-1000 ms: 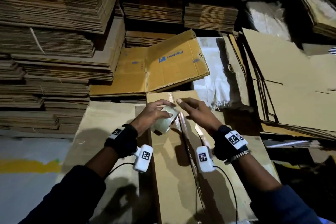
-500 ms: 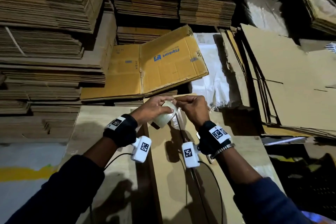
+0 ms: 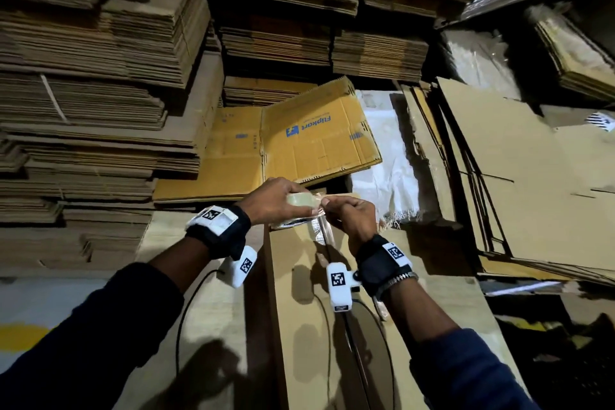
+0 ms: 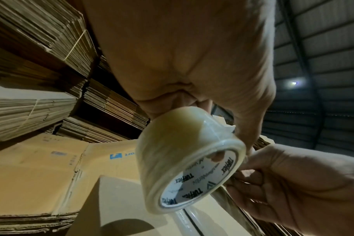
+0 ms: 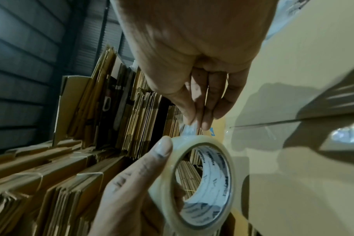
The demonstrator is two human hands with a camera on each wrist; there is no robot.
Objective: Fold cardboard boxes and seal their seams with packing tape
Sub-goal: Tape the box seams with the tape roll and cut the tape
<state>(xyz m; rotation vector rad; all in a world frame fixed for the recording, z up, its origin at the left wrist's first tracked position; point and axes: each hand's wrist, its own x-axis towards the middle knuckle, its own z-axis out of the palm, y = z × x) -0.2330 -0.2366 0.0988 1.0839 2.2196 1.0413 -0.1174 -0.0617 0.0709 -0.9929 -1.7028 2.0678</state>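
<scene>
I see a long plain brown cardboard box point(image 3: 299, 326) lying under both hands, its flaps folded shut and a glossy strip of clear tape point(image 3: 321, 236) running along its centre seam; I cannot see anything inside it. Beyond my fingertips lies a flattened yellow-brown carton with a blue printed logo point(image 3: 319, 136), and past that rise tall stacks of flattened brown cardboard point(image 3: 100, 60).

My left hand point(image 3: 273, 201) curls around a roll of clear packing tape with a white printed core point(image 4: 190, 159), thumb on the outer face, at least one finger tucked into the core. The roll sits above the far end of the box, not touching it as far as I can tell.

My right hand point(image 3: 349, 215) is just beside the roll, its fingers point(image 5: 200, 111) drawn together with the thumb, pinching the loose crinkled end of tape point(image 5: 189, 131) where it leaves the roll's rim. Both hands are nearly touching each other.
</scene>
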